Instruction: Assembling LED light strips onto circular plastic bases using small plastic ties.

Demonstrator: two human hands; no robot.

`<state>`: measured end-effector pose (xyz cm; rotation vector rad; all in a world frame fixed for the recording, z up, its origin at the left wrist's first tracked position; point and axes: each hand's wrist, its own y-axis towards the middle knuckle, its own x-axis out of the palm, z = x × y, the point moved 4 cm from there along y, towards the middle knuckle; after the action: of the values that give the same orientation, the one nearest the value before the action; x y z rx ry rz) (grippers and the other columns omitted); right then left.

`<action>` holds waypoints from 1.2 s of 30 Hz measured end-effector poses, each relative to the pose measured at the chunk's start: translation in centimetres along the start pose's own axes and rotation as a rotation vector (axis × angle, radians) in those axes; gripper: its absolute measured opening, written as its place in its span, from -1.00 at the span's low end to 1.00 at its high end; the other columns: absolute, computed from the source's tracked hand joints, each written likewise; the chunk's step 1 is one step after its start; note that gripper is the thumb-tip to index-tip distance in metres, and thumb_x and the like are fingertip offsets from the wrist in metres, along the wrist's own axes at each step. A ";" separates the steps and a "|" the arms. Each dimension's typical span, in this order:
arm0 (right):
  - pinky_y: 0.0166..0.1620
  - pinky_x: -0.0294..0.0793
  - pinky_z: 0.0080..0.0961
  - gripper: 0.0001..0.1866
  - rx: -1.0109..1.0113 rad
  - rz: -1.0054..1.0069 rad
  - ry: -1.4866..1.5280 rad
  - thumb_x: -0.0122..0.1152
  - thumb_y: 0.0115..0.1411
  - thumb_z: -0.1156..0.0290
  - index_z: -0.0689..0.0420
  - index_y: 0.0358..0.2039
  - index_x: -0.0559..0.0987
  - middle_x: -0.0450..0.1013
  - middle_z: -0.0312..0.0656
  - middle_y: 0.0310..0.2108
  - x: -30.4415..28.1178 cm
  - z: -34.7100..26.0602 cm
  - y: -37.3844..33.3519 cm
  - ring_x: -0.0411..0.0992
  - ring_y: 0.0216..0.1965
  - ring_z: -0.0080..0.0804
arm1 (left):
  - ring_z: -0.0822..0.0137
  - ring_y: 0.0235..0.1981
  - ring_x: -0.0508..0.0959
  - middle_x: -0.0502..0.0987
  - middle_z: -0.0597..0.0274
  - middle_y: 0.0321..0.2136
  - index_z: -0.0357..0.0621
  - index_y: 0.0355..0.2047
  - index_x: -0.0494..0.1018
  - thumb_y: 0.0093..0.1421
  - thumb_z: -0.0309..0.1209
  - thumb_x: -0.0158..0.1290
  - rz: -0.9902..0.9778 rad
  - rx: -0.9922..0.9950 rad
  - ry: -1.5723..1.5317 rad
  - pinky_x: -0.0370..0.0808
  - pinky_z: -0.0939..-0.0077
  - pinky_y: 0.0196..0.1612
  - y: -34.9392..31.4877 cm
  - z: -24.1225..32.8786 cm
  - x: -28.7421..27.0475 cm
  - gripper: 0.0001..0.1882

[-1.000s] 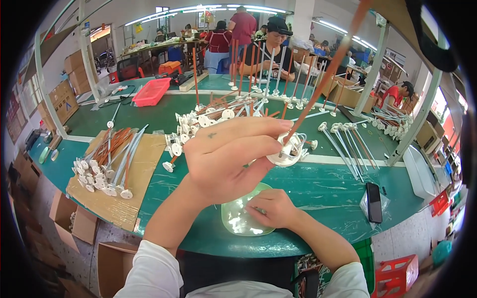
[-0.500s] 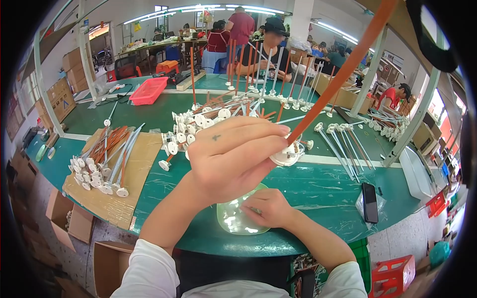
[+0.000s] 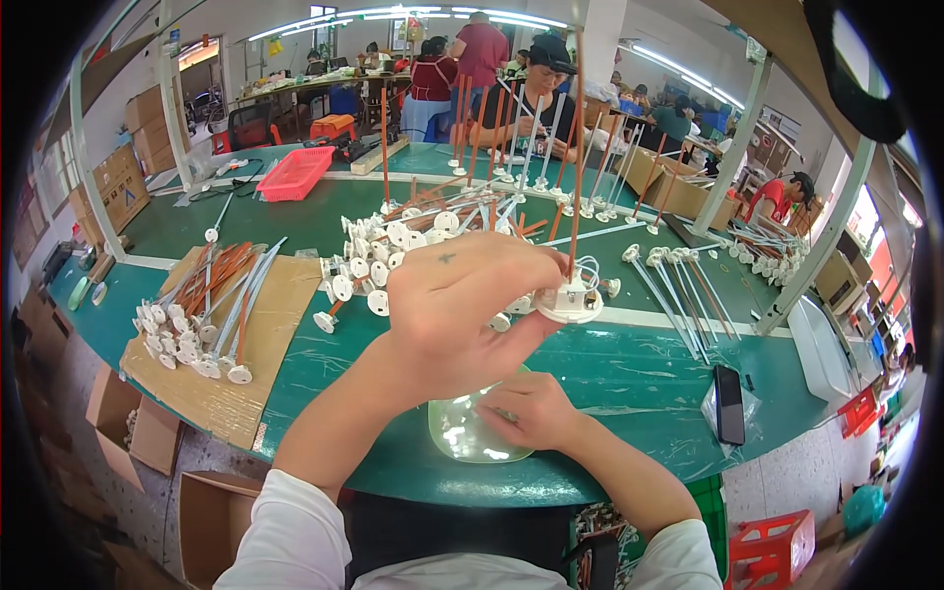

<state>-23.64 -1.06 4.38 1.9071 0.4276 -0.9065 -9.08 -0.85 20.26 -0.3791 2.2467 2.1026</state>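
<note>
My left hand (image 3: 462,305) is raised over the front of the table, thumb and fingers closed on a white round base (image 3: 574,305). From that base a thin brown rod (image 3: 576,147) stands nearly upright, and small white wires loop at its foot. Below, a shallow pale green translucent bowl (image 3: 457,442) sits near the table edge. My right hand (image 3: 539,411) rests over the bowl's right side with its fingers bunched together inside; whatever is between the fingertips is too small to make out.
Behind my left hand lies a heap of white-based rods (image 3: 379,246). More lie on a cardboard sheet (image 3: 231,408) at left and in a row (image 3: 683,295) at right. Several stand upright farther back. A phone (image 3: 730,405) lies right; a pink basket (image 3: 295,175) sits far left. A person (image 3: 541,108) works opposite.
My left hand has turned the rod from a steep slant toward the upper right to nearly upright, bringing the white base and its wires into fuller view. My right hand stays at the bowl.
</note>
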 end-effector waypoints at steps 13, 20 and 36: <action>-0.41 0.51 -0.30 -0.93 0.012 -0.017 -0.017 0.31 0.03 0.43 0.08 -0.44 0.60 0.55 -0.23 -0.49 -0.1 -0.1 0.0 0.52 -0.47 -0.21 | 0.25 -0.17 0.65 0.61 0.08 -0.27 -0.27 -0.23 0.45 -0.04 -0.68 0.29 0.080 -0.389 -0.619 0.60 0.42 -0.10 -0.9 -1.1 0.4 -0.65; -0.43 0.51 -0.33 -0.93 -0.011 0.014 -0.030 0.32 0.04 0.42 0.08 -0.44 0.60 0.54 -0.25 -0.50 -0.1 -0.1 0.0 0.52 -0.48 -0.23 | 0.19 -0.03 0.59 0.56 0.04 -0.19 -0.38 -0.14 0.42 0.05 -0.80 0.16 0.045 -0.479 -1.000 0.58 0.34 0.05 -1.2 -2.1 0.9 -0.65; -0.42 0.53 -0.33 -0.92 -0.021 -0.001 -0.070 0.32 0.06 0.40 0.08 -0.43 0.61 0.55 -0.25 -0.50 -0.4 -0.4 0.2 0.53 -0.47 -0.24 | 0.19 -0.10 0.63 0.62 -0.10 -0.18 -0.35 -0.21 0.59 -0.02 -0.88 0.15 0.016 -0.463 -0.907 0.61 0.35 -0.02 -1.9 -2.3 1.1 -0.65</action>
<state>-23.65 -0.75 4.90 1.8503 0.3952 -0.9623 -9.46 -3.35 18.35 0.4999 1.2585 2.1389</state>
